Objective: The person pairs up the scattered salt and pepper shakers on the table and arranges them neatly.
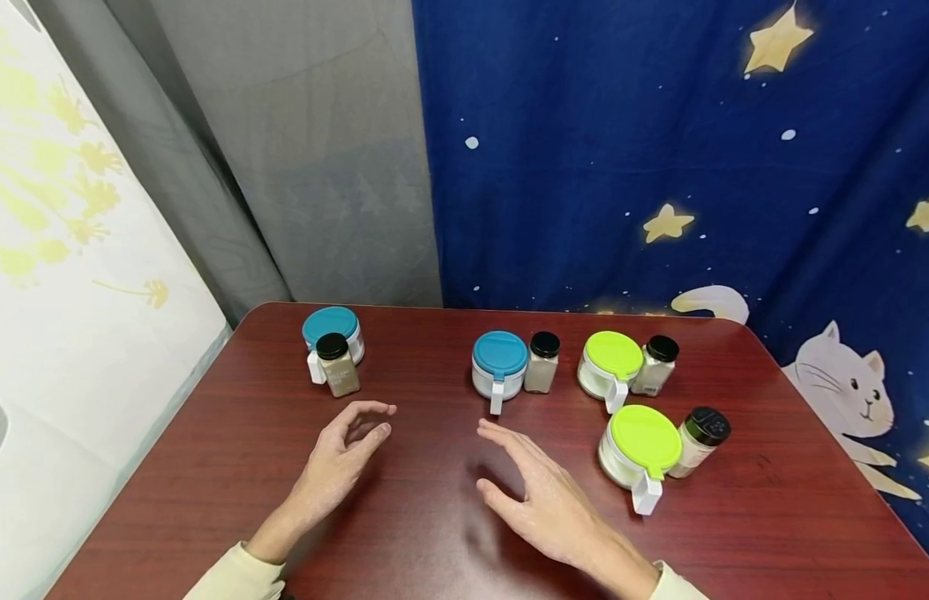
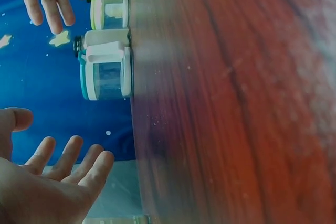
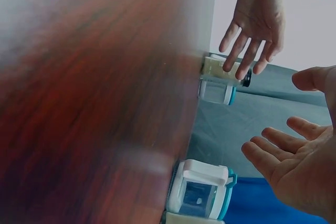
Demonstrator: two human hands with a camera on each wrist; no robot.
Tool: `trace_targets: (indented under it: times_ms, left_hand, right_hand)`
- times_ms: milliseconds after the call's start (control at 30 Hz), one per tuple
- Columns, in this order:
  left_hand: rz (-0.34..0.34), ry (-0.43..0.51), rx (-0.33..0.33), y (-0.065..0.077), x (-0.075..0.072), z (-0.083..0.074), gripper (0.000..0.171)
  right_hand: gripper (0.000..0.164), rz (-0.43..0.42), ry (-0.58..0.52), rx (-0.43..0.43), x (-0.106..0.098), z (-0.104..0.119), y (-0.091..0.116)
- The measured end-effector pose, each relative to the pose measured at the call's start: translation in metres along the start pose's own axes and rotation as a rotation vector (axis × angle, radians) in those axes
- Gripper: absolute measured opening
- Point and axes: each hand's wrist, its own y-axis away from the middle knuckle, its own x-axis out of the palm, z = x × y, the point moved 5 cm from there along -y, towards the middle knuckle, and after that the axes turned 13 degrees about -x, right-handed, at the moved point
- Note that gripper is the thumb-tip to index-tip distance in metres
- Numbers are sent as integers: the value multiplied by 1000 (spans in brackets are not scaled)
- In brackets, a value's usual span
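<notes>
My left hand [image 1: 337,467] hovers above the table with relaxed fingers and holds nothing. Nearest to it, at the back left, a black-capped shaker bottle [image 1: 342,375] stands in front of a blue-lidded seasoning jar [image 1: 331,321]. The right hand [image 1: 542,500] is also empty, thumb and fingers apart. Just beyond its fingertips is a second blue-lidded jar [image 1: 500,354], its white handle toward me, with a black-capped bottle [image 1: 541,367] beside it. In the right wrist view, this jar [image 3: 202,190] shows clear walls. Right of this hand sits a green-lidded jar [image 1: 644,437].
Another green-lidded jar [image 1: 612,354] stands farther back, beside a black-capped bottle [image 1: 654,367]. A tilted-looking bottle with a black shaker cap [image 1: 700,442] is next to the front green-lidded jar. Curtains [image 1: 584,167] hang behind the dark red wooden table [image 1: 434,500].
</notes>
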Motion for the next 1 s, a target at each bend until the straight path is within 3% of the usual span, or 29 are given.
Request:
trace_targets:
  times_ms: [433, 767, 1000]
  left_hand:
    - [-8, -2, -19, 3, -7, 2, 27]
    - [-20, 25, 46, 4, -13, -2, 25]
    - [-35, 33, 39, 3, -16, 1, 25]
  right_hand:
    - [62, -22, -13, 26, 4, 5, -12]
    - [60, -10, -34, 30, 4, 9, -26]
    - [58, -15, -52, 14, 7, 10, -33]
